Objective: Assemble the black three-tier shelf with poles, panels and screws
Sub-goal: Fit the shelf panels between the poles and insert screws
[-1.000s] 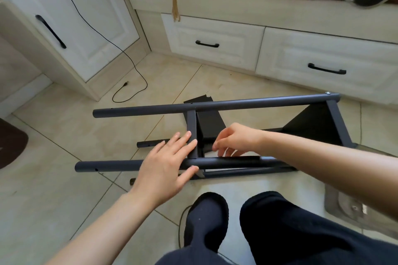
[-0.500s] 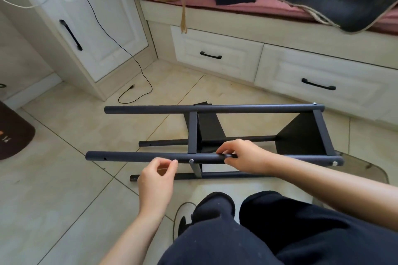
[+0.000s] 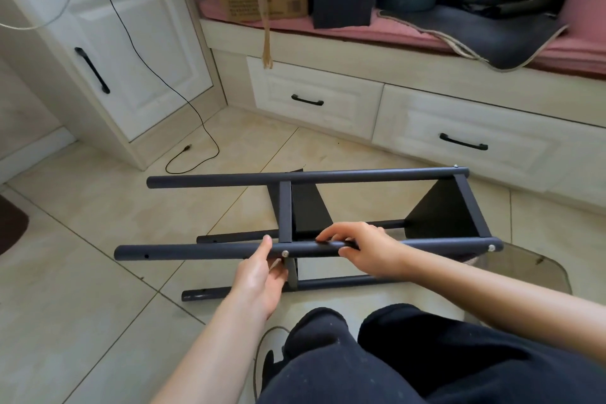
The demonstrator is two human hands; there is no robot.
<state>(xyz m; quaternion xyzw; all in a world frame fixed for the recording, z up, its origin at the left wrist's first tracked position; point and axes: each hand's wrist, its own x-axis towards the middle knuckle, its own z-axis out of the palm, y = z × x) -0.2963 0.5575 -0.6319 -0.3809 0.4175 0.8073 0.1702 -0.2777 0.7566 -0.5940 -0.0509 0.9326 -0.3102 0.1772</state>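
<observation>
Shelf (image 3: 328, 207) pole (image 3: 213, 251) now under left hand (image 3: 259, 279), formerly below it.

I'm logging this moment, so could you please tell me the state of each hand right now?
Left hand: holding the near upper pole, fingers round it beside the screw.
Right hand: gripping the same pole.

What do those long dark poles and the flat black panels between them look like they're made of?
The poles look like painted metal tubing: round, hollow at the ends, dark grey with a dull satin sheen and small drilled holes. The panels look like thin sheet metal with a matte black coat, though coated board can't be ruled out. The screws are bare silvery metal.
</observation>
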